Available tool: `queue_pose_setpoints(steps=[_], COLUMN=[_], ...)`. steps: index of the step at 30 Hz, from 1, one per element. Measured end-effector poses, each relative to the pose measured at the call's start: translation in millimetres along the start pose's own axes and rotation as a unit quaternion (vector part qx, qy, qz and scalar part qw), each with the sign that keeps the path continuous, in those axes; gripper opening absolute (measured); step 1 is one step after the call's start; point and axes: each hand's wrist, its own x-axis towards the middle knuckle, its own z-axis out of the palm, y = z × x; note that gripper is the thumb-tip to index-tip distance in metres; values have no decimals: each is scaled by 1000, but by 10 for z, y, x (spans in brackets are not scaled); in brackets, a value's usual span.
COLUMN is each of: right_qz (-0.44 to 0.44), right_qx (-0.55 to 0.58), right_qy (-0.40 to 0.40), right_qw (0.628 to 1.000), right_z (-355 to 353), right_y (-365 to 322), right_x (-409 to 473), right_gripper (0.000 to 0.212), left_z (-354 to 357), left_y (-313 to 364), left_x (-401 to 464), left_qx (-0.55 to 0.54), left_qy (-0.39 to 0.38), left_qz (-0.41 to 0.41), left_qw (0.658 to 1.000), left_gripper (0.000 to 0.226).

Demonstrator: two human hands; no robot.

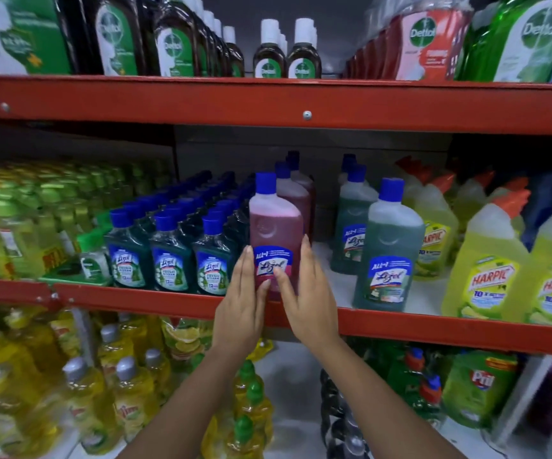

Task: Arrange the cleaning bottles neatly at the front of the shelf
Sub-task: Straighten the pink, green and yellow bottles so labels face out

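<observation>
A pink Lizol bottle (274, 226) with a blue cap stands upright at the front edge of the middle shelf (168, 298). My left hand (243, 309) lies flat against its left side and my right hand (304, 293) against its right side, fingers straight, thumbs on the label. More pink bottles (296, 190) stand in a row behind it. A green Lizol bottle (388, 246) stands at the front to the right, with other green ones (354, 223) further back.
Small dark green Lizol bottles (171, 253) fill the shelf left of the pink one. Yellow Harpic bottles (490, 263) stand at the right. Bare white shelf floor (337, 286) shows between the pink and green rows. Dettol bottles (284, 58) sit above, yellow dish-soap bottles (128, 392) below.
</observation>
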Motion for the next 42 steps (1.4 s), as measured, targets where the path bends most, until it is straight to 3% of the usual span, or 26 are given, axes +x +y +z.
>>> queue_pose_setpoints(steps=[4,13,31,42], right_qz=[82,140,134,125], right_qx=[90,194,102,160], right_qy=[33,28,63,17], right_qw=[992,971,984,979], right_z=[90,10,105,-62], right_y=[81,185,148,101], right_x=[53,141,97,75], right_gripper=[54,27,35,37], left_z=[-31,67,25,-17], left_y=[-50,-74,-8,88], left_x=[69,175,215,181], left_qx=[-91,-174,-185,-205], left_qy=[10,25,-17,-21], left_qz=[-89,-128,-136,-149], left_qw=[992,976,973,967], left_gripper=[48,42,39,38])
